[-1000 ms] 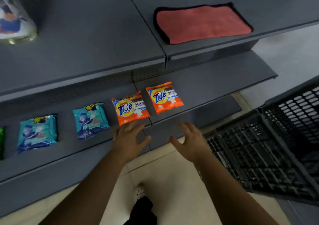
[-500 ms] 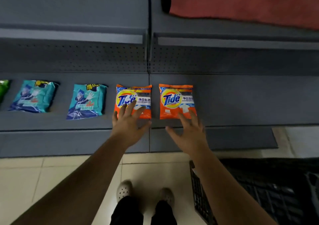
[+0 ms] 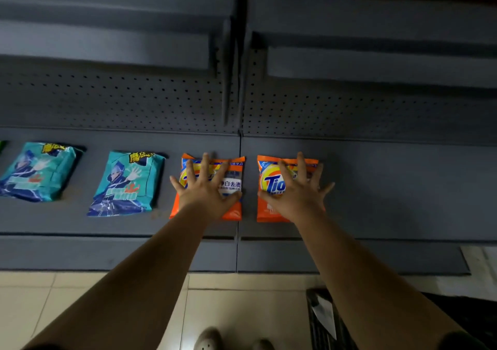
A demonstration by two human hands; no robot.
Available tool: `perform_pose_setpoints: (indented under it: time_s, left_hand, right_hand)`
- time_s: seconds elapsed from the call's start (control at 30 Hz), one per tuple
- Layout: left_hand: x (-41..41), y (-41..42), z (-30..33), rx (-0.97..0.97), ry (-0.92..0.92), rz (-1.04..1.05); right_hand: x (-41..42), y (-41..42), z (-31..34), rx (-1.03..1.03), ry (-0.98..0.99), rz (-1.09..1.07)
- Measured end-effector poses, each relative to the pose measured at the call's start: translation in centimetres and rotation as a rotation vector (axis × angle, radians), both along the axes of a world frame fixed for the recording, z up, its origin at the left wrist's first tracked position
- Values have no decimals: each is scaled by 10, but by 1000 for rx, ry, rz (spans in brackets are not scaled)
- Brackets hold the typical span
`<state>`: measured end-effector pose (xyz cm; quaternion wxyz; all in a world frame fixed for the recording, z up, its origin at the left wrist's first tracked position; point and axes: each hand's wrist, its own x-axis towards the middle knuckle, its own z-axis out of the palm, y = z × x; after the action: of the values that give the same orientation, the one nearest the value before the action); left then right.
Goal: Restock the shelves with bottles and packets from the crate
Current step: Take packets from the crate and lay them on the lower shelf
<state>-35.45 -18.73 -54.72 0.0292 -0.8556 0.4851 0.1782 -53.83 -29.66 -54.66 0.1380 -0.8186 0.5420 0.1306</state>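
While spread hands press them, both orange packets [image 3: 271,188] lie lengthwise (tops rearward).

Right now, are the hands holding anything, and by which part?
Nothing is gripped. The left hand lies flat on the left Tide packet, the right hand flat on the right Tide packet, fingers spread.

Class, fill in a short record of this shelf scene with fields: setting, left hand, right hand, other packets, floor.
setting: grey shelf
left hand: left hand flat, fingers spread, on left orange Tide packet
right hand: right hand flat, fingers spread, on right orange Tide packet
other packets: two teal packets lying to the left
floor: black crate at lower right, partly seen
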Motion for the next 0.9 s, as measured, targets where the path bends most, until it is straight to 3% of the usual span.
perform_pose_setpoints:
  time_s: [0.4,0.9]
  left_hand:
    - [15,-14,-18,126,-59,-84]
    - [8,-8,-11,-12,-112,-55]
  right_hand:
    - [3,-17,-20,68,-20,56]
    - [9,2,-13,-82,-28,35]
